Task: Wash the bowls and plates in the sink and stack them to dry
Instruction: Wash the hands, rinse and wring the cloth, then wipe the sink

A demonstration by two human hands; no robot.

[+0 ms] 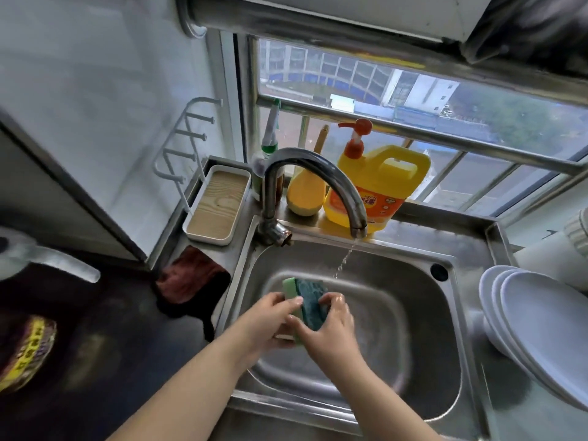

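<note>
Both hands, left hand (270, 316) and right hand (327, 326), grip the green-backed scouring sponge (307, 303) over the steel sink (445, 313), apparently to rinse it near the tap's thin stream (345, 259), while washed white plates (541, 326) lean stacked at the sink's right edge to dry.

Two hands, the left hand (270, 319) and the right hand (327, 326); one sponge (307, 302); one sink (413, 313); one tap (315, 176); three white plates (534, 323) that I can count; one yellow detergent jug (381, 183); one brown cloth (191, 278); one white tray (216, 205)

White plates (547, 326) stacked, leaning on counter right of steel sink (423, 313); basin wet, water trickling in.
</note>
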